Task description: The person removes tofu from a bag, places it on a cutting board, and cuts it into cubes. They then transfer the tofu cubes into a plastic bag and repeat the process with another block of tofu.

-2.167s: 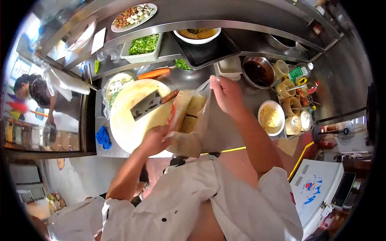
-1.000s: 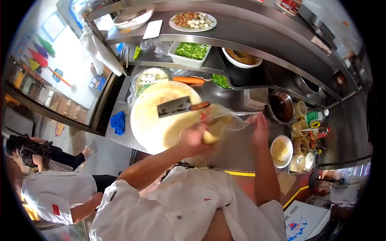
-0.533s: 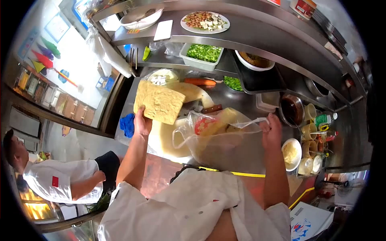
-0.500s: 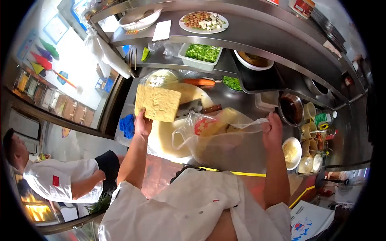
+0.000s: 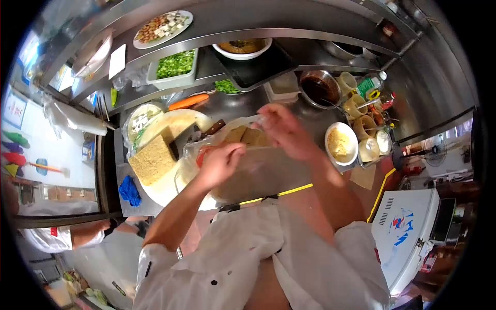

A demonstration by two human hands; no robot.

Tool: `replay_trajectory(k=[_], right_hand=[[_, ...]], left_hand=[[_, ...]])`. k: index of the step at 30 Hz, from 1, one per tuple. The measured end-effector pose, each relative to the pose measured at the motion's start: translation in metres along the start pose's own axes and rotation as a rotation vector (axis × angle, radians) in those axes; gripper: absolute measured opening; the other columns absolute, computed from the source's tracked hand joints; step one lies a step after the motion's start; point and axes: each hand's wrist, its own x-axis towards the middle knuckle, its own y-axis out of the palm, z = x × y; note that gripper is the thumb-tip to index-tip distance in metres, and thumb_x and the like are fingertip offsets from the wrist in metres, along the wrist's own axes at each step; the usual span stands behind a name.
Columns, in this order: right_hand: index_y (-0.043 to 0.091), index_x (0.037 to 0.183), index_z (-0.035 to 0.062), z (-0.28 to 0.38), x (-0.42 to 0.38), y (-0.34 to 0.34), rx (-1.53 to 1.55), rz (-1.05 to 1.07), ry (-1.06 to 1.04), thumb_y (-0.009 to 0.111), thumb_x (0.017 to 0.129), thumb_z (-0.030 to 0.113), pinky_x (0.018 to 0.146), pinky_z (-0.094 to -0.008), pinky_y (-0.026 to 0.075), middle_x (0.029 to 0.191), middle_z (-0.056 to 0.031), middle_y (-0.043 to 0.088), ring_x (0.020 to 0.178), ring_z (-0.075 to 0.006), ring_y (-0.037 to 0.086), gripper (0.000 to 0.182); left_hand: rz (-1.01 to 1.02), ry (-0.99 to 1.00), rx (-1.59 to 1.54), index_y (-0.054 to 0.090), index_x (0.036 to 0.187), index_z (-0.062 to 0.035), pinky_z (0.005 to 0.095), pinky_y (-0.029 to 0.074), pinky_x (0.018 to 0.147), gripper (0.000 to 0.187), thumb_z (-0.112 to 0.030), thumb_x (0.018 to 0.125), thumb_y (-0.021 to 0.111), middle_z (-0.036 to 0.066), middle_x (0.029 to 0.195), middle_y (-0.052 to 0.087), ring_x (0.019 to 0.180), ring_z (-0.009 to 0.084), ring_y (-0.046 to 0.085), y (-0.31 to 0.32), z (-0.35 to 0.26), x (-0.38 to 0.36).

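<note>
A clear plastic bag (image 5: 192,153) with yellowish slabs (image 5: 254,137) inside lies on the steel counter, partly over the round cutting board. My left hand (image 5: 221,164) is closed at the bag's near side, fingers curled on the plastic. At the bag's upper right edge, my right hand (image 5: 285,130) pinches the film; motion blurs it somewhat. A thick, yellow, spongy slab (image 5: 153,161) rests on the cutting board (image 5: 157,193), left of my left hand and apart from it. Beside that slab lies a cleaver (image 5: 187,139), its brown handle pointing toward the bag.
A carrot (image 5: 188,101) and a bowl of white pieces (image 5: 140,123) sit behind the board. To the right stand a white bowl (image 5: 341,143), a pot of dark sauce (image 5: 320,89) and several seasoning cups. The steel shelf (image 5: 330,35) overhangs the back. A blue cloth (image 5: 129,191) lies left.
My left hand has let the spongy slab down onto the board and moved right to the bag. The right hand has come inward, toward the left. The whole view has turned rightward.
</note>
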Motion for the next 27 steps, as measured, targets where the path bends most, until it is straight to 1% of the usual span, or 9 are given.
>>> replay_trajectory(k=[3,7,9,13,15,17,20,25,27], right_hand=[[0.048,0.138,0.0074,-0.006,-0.009,-0.003,-0.1,0.085,0.002,0.054,0.111,0.023,0.059,-0.0224,0.041,0.097,-0.0015,0.063,0.068,-0.0059,0.048,0.033],[0.047,0.14,0.0086,-0.009,-0.024,-0.015,-0.026,0.081,-0.01,0.053,0.111,0.021,0.059,-0.0221,0.041,0.101,-0.0027,0.066,0.067,-0.0048,0.047,0.032],[0.048,0.139,0.0094,-0.009,-0.033,-0.027,0.085,0.039,0.164,0.059,0.108,0.019,0.077,-0.0245,0.049,0.125,-0.0054,0.065,0.093,-0.0071,0.058,0.034],[0.047,0.139,0.0097,-0.018,-0.036,-0.021,0.181,0.096,-0.017,0.059,0.107,0.018,0.071,-0.0239,0.047,0.122,-0.0059,0.069,0.084,-0.0056,0.054,0.035],[0.047,0.139,0.0087,-0.012,-0.038,-0.012,0.104,0.047,-0.017,0.06,0.107,0.016,0.068,-0.0244,0.048,0.124,-0.0082,0.069,0.083,-0.0059,0.055,0.035],[0.048,0.139,0.0088,-0.023,-0.034,-0.01,0.068,0.071,-0.047,0.06,0.106,0.015,0.067,-0.0246,0.049,0.122,-0.0084,0.07,0.082,-0.0062,0.056,0.035],[0.049,0.138,0.0096,-0.042,-0.026,-0.009,0.005,0.045,-0.095,0.059,0.107,0.014,0.066,-0.0248,0.048,0.118,-0.0085,0.071,0.077,-0.0071,0.055,0.033],[0.053,0.135,0.0107,-0.049,-0.018,-0.013,-0.025,-0.13,0.058,0.059,0.107,0.019,0.056,-0.0208,0.041,0.115,-0.006,0.073,0.064,-0.0046,0.051,0.029],[0.056,0.132,0.0105,-0.045,-0.018,-0.017,0.023,-0.129,0.115,0.059,0.108,0.023,0.056,-0.0207,0.041,0.112,-0.0042,0.073,0.067,-0.0023,0.049,0.027]], left_hand=[[0.05,-0.296,0.252,0.069,0.111,-0.0057,0.0478,0.055,0.08,0.037,-0.038,0.103,0.053,0.017,0.101,0.075,0.093,0.0398,0.071,0.067,0.048,0.072],[-0.082,-0.281,-0.165,0.071,0.11,-0.0046,0.0483,0.054,0.084,0.041,-0.041,0.098,0.057,0.018,0.102,0.075,0.095,0.0366,0.072,0.114,0.072,0.095],[0.35,-0.081,0.575,0.066,0.109,-0.0118,0.0415,0.055,0.079,0.017,-0.023,0.097,0.062,0.007,0.1,0.072,0.095,0.0253,0.072,0.111,0.038,0.094],[0.129,0.014,0.675,0.074,0.116,-0.0093,0.0484,0.052,0.094,0.042,-0.04,0.088,0.066,0.015,0.113,0.073,0.113,0.0351,0.068,0.18,0.108,0.093],[-0.128,0.024,0.052,0.07,0.125,-0.0094,0.0518,0.048,0.102,0.048,-0.039,0.087,0.068,0.015,0.122,0.07,0.12,0.0416,0.062,0.192,0.111,0.093],[-0.014,-0.166,0.052,0.063,0.133,-0.0052,0.052,0.042,0.11,0.056,-0.038,0.088,0.067,0.018,0.13,0.066,0.124,0.0424,0.058,0.21,0.137,0.107],[-0.232,0.017,-0.811,0.061,0.135,-0.0067,0.0459,0.045,0.108,0.056,-0.043,0.091,0.065,0.018,0.137,0.06,0.126,0.0329,0.057,0.28,0.234,0.09],[-0.128,0.004,-0.331,0.059,0.124,-0.0116,0.0368,0.056,0.086,0.031,-0.027,0.097,0.063,0.006,0.111,0.067,0.101,0.0213,0.067,0.133,0.055,0.04],[-0.124,-0.248,0.44,0.059,0.122,-0.0088,0.0392,0.056,0.089,0.043,-0.026,0.086,0.076,0.011,0.116,0.069,0.105,0.0226,0.069,0.076,0.021,0.02]])
